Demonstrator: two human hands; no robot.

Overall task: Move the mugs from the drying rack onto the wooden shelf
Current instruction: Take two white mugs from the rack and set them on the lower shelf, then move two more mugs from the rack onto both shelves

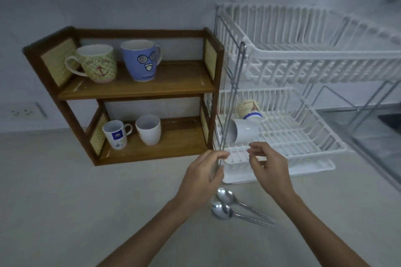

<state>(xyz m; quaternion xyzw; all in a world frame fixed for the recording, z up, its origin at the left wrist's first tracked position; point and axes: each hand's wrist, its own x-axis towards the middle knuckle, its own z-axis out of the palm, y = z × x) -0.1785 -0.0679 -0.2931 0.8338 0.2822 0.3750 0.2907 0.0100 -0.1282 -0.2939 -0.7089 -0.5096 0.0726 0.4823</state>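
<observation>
Two spoons: spoons [225, 204] lie side by side on the pale surface [65, 191], nearest the camera, bowls pointing toward the rack; they sit just below and between the two forearms
Left hand: left hand [201, 176] is raised before the rack's near left corner; fingers curled loosely, thumb and fingertips close to the thin metal upright [230, 102]; whether they grip it I cannot tell; it carries no mug
Right hand: right hand [270, 169] hangs in front of the lower tier's front edge; fingers bent and a little apart, holding nothing
Drying rack: white two-tier drying rack [303, 67] stands on the surface to the right, on a white drip tray [312, 169]; just beside the shelf's right side
Mugs in the rack: white mug [244, 134] lies on its side in the lower tier, mouth toward the left; behind it a patterned mug [249, 110] sits mouth down; top tier holds no mugs
Wooden shelf: brown two-level wooden shelf [138, 91] stands left of the rack
Lower shelf: small white mug with a blue badge [116, 135] and plain white mug [148, 129], upright, near each other
Upper shelf: green anchor mug [97, 64] and blue mug with a cartoon face [141, 60], upright, side by side
Wall: socket plate [26, 111] at far left
</observation>
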